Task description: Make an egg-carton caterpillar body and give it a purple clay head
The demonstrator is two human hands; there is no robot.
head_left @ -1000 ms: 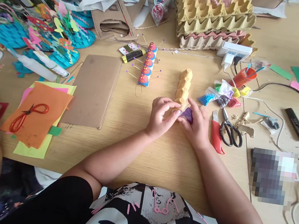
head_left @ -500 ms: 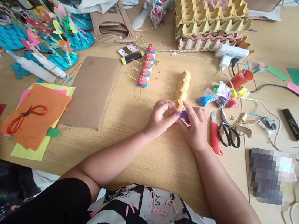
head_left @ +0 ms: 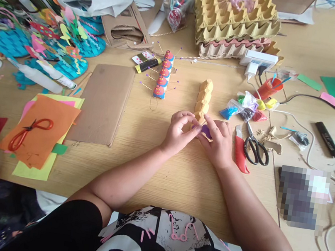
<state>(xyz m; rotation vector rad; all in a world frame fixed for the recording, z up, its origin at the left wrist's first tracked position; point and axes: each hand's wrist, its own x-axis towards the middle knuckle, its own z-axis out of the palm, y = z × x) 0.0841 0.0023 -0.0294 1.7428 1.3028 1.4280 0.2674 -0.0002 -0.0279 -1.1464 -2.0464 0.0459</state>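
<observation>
The head view shows the left hand (head_left: pixel 179 132) and the right hand (head_left: pixel 219 143) close together, thumbs and forefingers clamped on a purple, seemingly clay piece (head_left: pixel 207 131) at the near end of a yellow moulded-pulp egg-carton strip (head_left: pixel 204 96). The fingers hide whether piece and strip are joined. The strip lies mid-tabletop (head_left: pixel 144 172), between a red-and-blue caterpillar figure (head_left: pixel 164 74) and black-handled metal scissors (head_left: pixel 256 149).

2 bare forearms angled inward; left hand (head_left: pixel 180 133) and right hand (head_left: pixel 217 143) close together, fingers bent, fingertips nearly meeting.
</observation>
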